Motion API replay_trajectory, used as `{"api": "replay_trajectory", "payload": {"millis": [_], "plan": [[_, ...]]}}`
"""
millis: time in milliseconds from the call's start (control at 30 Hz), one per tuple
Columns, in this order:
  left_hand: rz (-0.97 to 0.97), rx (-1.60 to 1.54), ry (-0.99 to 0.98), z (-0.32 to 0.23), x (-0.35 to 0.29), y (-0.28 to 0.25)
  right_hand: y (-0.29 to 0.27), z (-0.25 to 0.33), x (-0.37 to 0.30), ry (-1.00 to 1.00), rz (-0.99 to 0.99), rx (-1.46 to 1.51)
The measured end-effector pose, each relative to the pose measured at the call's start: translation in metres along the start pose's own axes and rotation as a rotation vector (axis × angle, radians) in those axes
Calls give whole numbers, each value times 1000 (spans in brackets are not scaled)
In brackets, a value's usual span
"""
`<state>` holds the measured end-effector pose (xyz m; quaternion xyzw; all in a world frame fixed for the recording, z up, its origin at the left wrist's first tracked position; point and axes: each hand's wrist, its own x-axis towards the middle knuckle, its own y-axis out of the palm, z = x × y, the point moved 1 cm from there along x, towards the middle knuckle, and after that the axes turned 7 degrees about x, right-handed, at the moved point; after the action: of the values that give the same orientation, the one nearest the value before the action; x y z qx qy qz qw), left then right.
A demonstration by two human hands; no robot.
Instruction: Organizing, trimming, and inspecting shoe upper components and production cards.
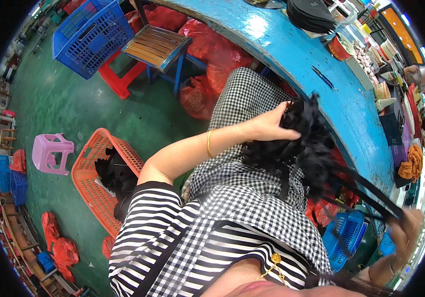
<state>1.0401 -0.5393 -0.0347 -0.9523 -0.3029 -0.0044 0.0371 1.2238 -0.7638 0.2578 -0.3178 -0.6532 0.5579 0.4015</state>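
A bundle of black, feathery-looking material [311, 143] lies over my lap, against the edge of the blue table [272, 37]. My left hand [274, 126] grips its upper left side, thumb on top and the other fingers buried in the black pieces. From the bundle, long black straps [371, 190] run taut toward the lower right. Their far ends are in my right hand [405, 230], which is closed round them and slightly blurred. What the bundle is made into cannot be made out.
On the table are black flat pieces [311, 15], a dark pen-like tool [323, 76] and a red tub [341, 48]. An orange basket [86, 183] with black pieces stands on the floor at left, near a pink stool [53, 153]. Red bags [205, 49] crowd under the table.
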Motion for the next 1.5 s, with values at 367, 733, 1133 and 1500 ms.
{"api": "replay_trajectory", "payload": {"millis": [367, 733, 1133, 1500], "plan": [[36, 296, 342, -23, -25, 29, 211, -18, 98, 319, 200, 616], [172, 60, 530, -13, -13, 9, 223, -53, 47, 484, 397, 987], [322, -153, 208, 26, 8, 67, 254, -31, 47, 771, -210, 1404], [171, -115, 325, -5, 29, 39, 346, -71, -49, 893, -433, 1615]]}}
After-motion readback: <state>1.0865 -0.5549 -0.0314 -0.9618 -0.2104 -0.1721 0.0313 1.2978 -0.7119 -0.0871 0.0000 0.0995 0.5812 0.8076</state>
